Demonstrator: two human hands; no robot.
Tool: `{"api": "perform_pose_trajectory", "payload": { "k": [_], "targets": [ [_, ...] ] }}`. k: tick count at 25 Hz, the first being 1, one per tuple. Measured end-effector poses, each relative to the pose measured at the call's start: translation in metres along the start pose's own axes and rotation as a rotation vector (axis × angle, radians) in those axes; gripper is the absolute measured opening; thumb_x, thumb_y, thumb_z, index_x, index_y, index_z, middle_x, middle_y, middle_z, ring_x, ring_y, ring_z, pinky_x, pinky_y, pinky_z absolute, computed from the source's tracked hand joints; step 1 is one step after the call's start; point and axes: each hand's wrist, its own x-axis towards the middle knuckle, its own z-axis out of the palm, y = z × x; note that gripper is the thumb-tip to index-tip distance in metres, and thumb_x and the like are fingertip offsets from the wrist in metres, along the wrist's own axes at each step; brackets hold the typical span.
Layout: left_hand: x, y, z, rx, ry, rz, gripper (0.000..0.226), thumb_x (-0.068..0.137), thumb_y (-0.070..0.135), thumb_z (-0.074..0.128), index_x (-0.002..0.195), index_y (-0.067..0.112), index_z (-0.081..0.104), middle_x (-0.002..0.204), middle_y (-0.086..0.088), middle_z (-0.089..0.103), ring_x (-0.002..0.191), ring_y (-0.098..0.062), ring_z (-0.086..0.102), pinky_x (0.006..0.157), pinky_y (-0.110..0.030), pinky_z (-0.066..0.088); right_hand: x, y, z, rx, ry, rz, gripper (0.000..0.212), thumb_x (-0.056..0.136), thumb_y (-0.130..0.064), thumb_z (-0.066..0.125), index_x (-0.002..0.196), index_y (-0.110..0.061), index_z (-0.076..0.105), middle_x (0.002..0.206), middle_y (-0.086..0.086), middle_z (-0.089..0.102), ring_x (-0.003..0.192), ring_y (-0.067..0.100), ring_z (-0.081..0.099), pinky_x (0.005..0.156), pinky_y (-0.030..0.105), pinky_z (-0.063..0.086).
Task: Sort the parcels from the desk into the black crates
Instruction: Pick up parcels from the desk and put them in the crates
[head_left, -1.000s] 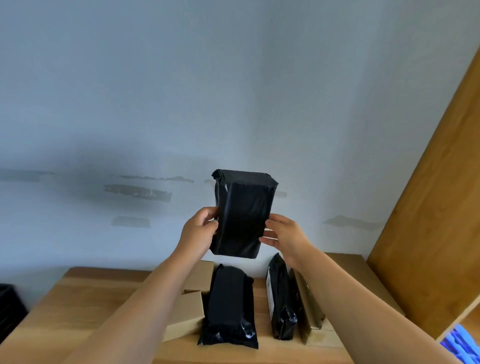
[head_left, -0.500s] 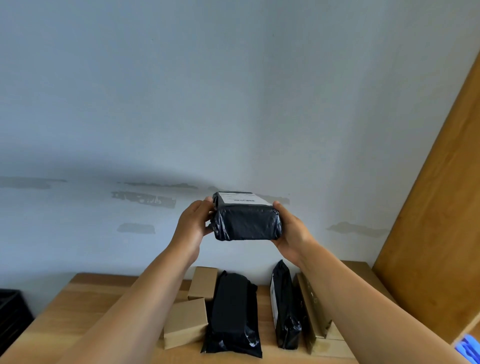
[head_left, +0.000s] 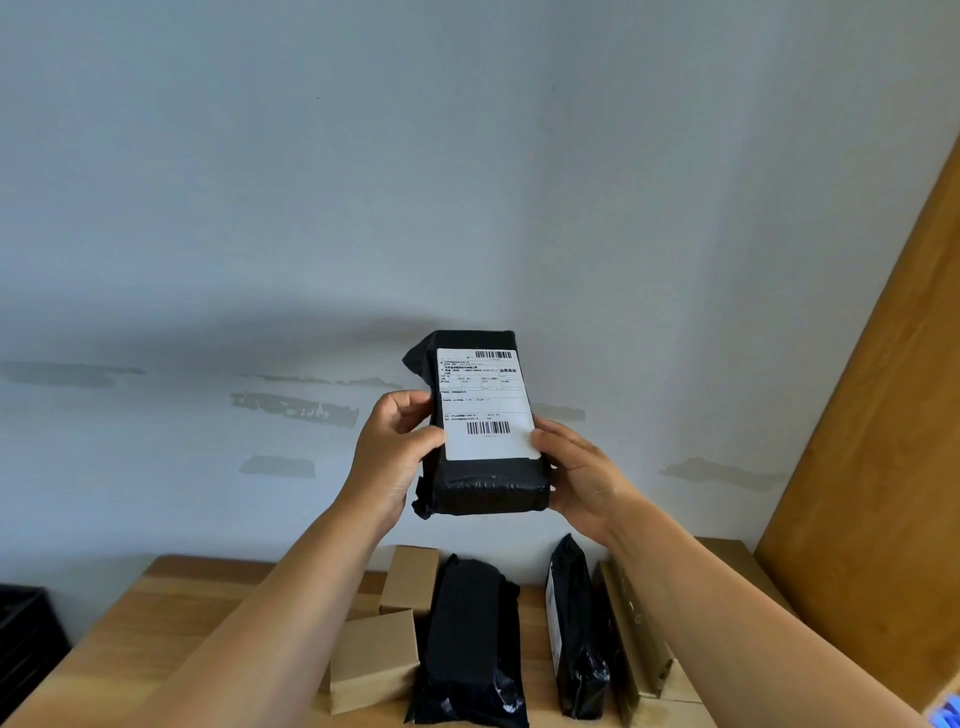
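Parcels lie on the wooden bench (head_left: 171, 618) at the near edge of the view: a flat black bag (head_left: 470, 644) in the middle, two small cardboard boxes (head_left: 374, 657) just left of it, one behind the other, and a second black bag (head_left: 574, 631) standing on its edge to the right, beside a brown box (head_left: 631, 639) that leans next to it. At the far left, beside the bench, a corner of a black crate (head_left: 23, 639) shows. Above the bench, both forearms reach forward. The left hand (head_left: 392, 452) and the right hand (head_left: 584, 475) hold a black parcel (head_left: 480, 423) in the air between them, well above the other parcels. The fingers (head_left: 553, 441) of each hand curl around one side of it. The parcel stands nearly upright, and its white label (head_left: 485, 405) with barcodes faces the camera. Behind it is a pale wall (head_left: 467, 182) with grey patches, and a wooden panel (head_left: 893, 415) rises at the right.
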Motion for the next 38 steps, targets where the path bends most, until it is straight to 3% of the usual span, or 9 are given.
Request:
{"api": "perform_pose_trajectory", "payload": {
  "k": [3,7,11,19,25,28,31,38],
  "targets": [
    [0.002,-0.001,-0.003,-0.006,-0.009,0.041,0.050,0.066,-0.005,0.064,0.107,0.023,0.057,0.104,0.012,0.071,0.105,-0.002,0.063,0.075,-0.020,0.053,0.001,0.002,0.004,0.059,-0.033,-0.035,0.034,0.085,-0.001,0.064,0.111,-0.022,0.071,0.108,0.006,0.073,0.080,0.016,0.070,0.067,0.032,0.055],
    [0.000,-0.001,-0.005,0.013,-0.017,0.074,0.060,0.068,-0.017,0.054,0.111,0.025,0.056,0.108,0.015,0.069,0.110,0.000,0.059,0.083,-0.021,0.051,0.001,0.005,0.010,0.093,-0.008,-0.068,0.044,0.079,0.013,0.063,0.116,-0.011,0.060,0.109,0.010,0.072,0.085,0.022,0.071,0.064,0.031,0.056],
    [-0.003,0.001,-0.010,0.034,-0.013,0.090,0.063,0.069,-0.020,0.052,0.110,0.028,0.057,0.111,0.013,0.067,0.111,0.000,0.059,0.085,-0.020,0.051,0.001,0.010,0.020,0.088,0.043,-0.085,0.049,0.076,0.019,0.061,0.113,-0.013,0.057,0.103,0.009,0.073,0.082,0.022,0.071,0.062,0.032,0.055],
    [-0.013,0.004,-0.051,0.100,-0.038,0.062,0.065,0.071,-0.017,0.056,0.115,0.030,0.055,0.117,0.009,0.065,0.111,0.001,0.058,0.081,-0.012,0.050,0.003,0.034,0.053,0.092,0.060,-0.087,0.056,0.075,0.020,0.058,0.117,-0.018,0.055,0.102,0.011,0.073,0.088,0.026,0.072,0.062,0.033,0.056],
    [-0.029,0.000,-0.102,0.190,-0.049,-0.080,0.058,0.062,0.010,0.061,0.109,0.043,0.056,0.103,0.016,0.069,0.088,0.003,0.065,0.059,-0.018,0.053,0.006,0.056,0.090,0.110,0.071,-0.061,0.052,0.077,0.019,0.057,0.113,-0.018,0.055,0.095,0.009,0.074,0.082,0.024,0.072,0.058,0.032,0.056],
    [-0.040,-0.002,-0.127,0.189,-0.059,-0.138,0.049,0.064,0.017,0.067,0.107,0.041,0.059,0.095,0.017,0.071,0.077,-0.001,0.067,0.050,-0.018,0.048,0.004,0.070,0.109,0.132,0.067,-0.028,0.050,0.078,0.019,0.057,0.114,-0.016,0.055,0.100,0.011,0.074,0.084,0.025,0.072,0.061,0.035,0.058],
    [-0.057,-0.005,-0.154,0.191,-0.029,-0.199,0.046,0.071,0.016,0.071,0.109,0.039,0.061,0.094,0.019,0.071,0.080,-0.002,0.069,0.056,-0.013,0.049,0.001,0.084,0.130,0.133,0.031,0.034,0.048,0.079,0.018,0.057,0.113,-0.016,0.055,0.101,0.011,0.074,0.084,0.024,0.072,0.064,0.036,0.058],
    [-0.118,-0.002,-0.197,0.173,0.160,-0.219,0.046,0.080,0.006,0.071,0.110,0.040,0.062,0.101,0.017,0.071,0.092,-0.001,0.067,0.067,-0.015,0.052,-0.011,0.115,0.173,0.104,-0.134,0.176,0.046,0.079,0.018,0.055,0.111,-0.015,0.056,0.095,0.008,0.075,0.081,0.025,0.071,0.059,0.037,0.058]
  ]
}}
